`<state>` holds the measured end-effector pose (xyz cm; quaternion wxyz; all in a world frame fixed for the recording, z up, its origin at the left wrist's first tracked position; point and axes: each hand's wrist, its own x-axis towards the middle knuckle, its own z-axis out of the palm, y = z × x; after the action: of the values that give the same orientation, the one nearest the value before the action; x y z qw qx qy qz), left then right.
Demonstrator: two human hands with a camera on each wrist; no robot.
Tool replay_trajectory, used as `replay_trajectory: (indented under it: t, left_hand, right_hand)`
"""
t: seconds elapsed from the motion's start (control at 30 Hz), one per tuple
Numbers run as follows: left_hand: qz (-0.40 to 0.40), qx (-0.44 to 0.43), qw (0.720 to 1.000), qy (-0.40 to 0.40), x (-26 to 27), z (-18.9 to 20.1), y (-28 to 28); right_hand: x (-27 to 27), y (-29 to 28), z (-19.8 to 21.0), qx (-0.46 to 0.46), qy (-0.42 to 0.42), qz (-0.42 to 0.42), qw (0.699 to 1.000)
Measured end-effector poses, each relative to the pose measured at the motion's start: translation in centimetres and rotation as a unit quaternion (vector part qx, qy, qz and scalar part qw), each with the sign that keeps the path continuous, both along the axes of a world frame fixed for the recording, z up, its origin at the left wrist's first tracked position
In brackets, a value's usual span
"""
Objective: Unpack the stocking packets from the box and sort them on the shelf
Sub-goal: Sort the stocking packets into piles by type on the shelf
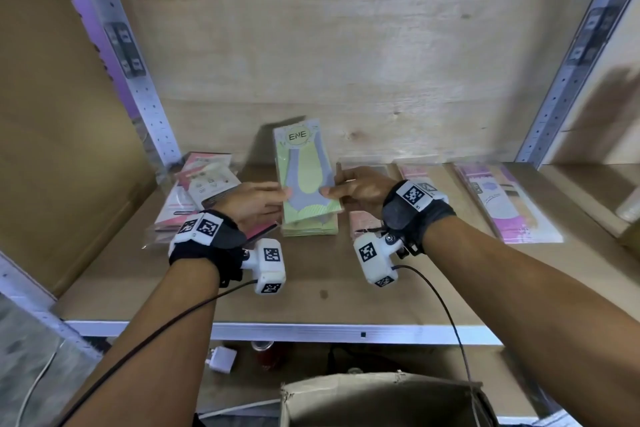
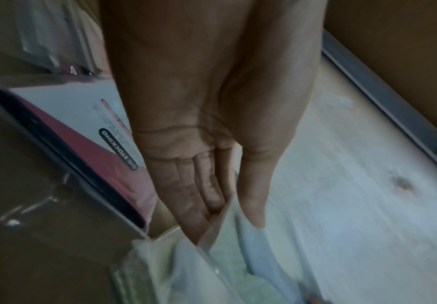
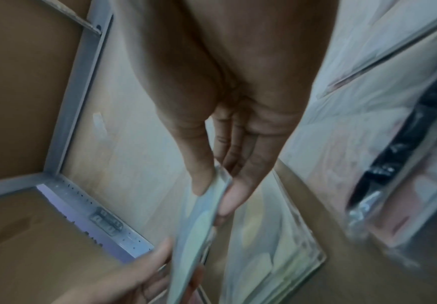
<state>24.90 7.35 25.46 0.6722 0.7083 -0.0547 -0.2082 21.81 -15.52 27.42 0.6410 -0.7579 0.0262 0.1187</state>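
Green packet (image 1: 304, 172) pinched by both hands' fingers (image 1: 282, 194) above its stack (image 1: 310, 227) on the shelf (image 1: 311, 288).

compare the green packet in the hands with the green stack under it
The green ENE packet is a single one, pinched at its lower edges by the left hand and right hand; the green stack is several packets and no hand holds it. The packet is tilted up off the shelf; the stack lies flat on it. Both show the same green colouring.
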Motion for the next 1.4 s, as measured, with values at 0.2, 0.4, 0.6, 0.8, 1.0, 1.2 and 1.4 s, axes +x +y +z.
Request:
replay_trajectory:
  t: [0.2, 0.4, 0.6, 0.8, 1.0, 1.2, 1.4]
  left_hand:
    - [0.075, 0.057, 0.995, -0.038, 1.0, -1.6, -0.8]
    - [0.113, 0.129, 0.983, -0.058, 1.8, -2.3, -0.9]
    - [0.122, 0.188, 0.970, -0.089, 1.4, -1.9, -1.3]
    - [0.108, 0.220, 0.962, -0.119, 0.6, -1.6, -1.9]
    - [0.101, 0.276, 0.944, -0.147, 0.5, -1.5, -2.1]
    - [0.112, 0.289, 0.939, -0.150, 0.3, -1.7, -2.3]
    - [0.109, 0.305, 0.932, -0.162, 0.2, -1.6, -2.4]
  right_hand:
    - [2.7, 1.1, -0.2, -0.262, 0.005, -0.046, 0.964]
    - [3.1, 2.4, -0.3, -0.387, 0.007, -0.052, 0.921]
    - [2.7, 3.5, 0.1, -0.446, 0.039, -0.035, 0.893]
    - [1.7, 3.3, 0.5, -0.509, -0.003, -0.023, 0.860]
    - [1.6, 3.9, 0.7, -0.495, 0.002, -0.037, 0.868]
    - [1.1, 3.8, 0.6, -0.453, 0.008, -0.028, 0.891]
    - [0.8, 4.2, 1.1, -0.438, 0.026, -0.016, 0.899]
